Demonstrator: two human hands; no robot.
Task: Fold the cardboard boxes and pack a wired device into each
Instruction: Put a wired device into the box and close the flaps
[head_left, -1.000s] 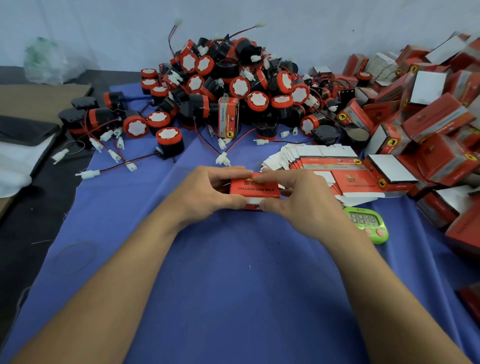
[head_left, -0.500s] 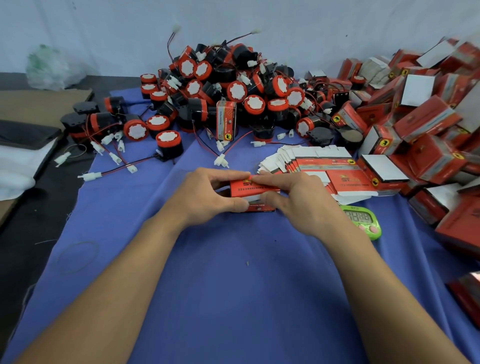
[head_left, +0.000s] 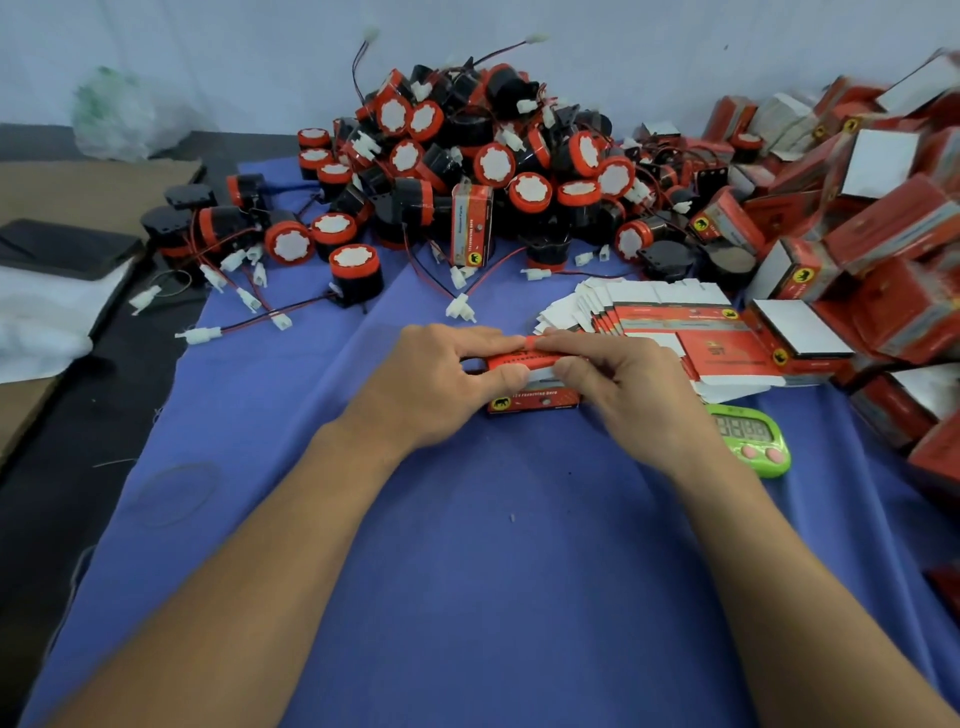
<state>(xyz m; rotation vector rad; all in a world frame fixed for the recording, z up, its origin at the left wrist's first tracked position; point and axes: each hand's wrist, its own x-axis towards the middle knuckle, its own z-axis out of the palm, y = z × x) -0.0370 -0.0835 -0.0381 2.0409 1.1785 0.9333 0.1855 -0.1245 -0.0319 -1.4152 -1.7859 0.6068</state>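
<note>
A small red cardboard box (head_left: 532, 400) sits on the blue cloth in front of me, half-formed, its white inner flap showing. My left hand (head_left: 441, 384) grips its left end, thumb on the near side and fingers over the top. My right hand (head_left: 628, 384) grips the right end the same way, and the fingertips of both hands meet on the top edge. Behind them lies a big pile of black-and-red wired devices (head_left: 467, 171) with white connectors. A fanned stack of flat box blanks (head_left: 670, 317) lies just right of my hands.
Finished red boxes (head_left: 872, 218) are heaped along the right side. A green digital timer (head_left: 750, 436) lies by my right wrist. One closed box (head_left: 470, 223) stands upright in the device pile. Cardboard, a dark flat object and white cloth lie to the left, off the blue cloth (head_left: 467, 571).
Both hands stayed on the box and pressed it lower, so its front face with the yellow logo now shows beneath my fingers. The camera drifted slightly.
</note>
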